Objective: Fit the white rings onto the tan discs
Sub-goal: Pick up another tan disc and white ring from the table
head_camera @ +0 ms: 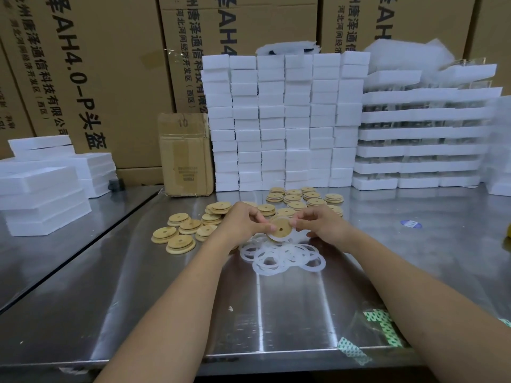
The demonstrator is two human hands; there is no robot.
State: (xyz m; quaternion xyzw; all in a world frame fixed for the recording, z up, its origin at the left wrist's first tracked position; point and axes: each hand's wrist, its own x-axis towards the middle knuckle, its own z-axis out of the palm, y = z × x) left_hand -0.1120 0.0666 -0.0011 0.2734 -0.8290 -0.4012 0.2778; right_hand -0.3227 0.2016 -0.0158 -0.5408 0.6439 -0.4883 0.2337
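tan disc [280, 229] is held up off the steel table [166, 299], face to camera, centre hole visible. white ring [273, 239] goes round its rim but looks only part seated: it stands proud at 6 to 8 o'clock of the disc. left hand [243, 221] pinches the disc edge at 9 o'clock, fingers curled. right hand [323, 225] pinches the ring at the rim at 3 o'clock, thumb and fingertips closed on it

risks as I read them:
- ring looks thin and stretchy; pull one side too hard and the opposite side pops off the rim
- ring could twist and sit skewed instead of flat all round
- both grips are fingertip-only at the edge, so a slip drops the disc into the ring pile [279, 257] right below at 6 o'clock and scatters it
- rings in that pile overlap, so the next pick may lift two

bare discs [179, 234] at 9 o'clock, disc stacks [301, 199] at 12 to 1 o'clock; can't tell whether the far ones carry rings
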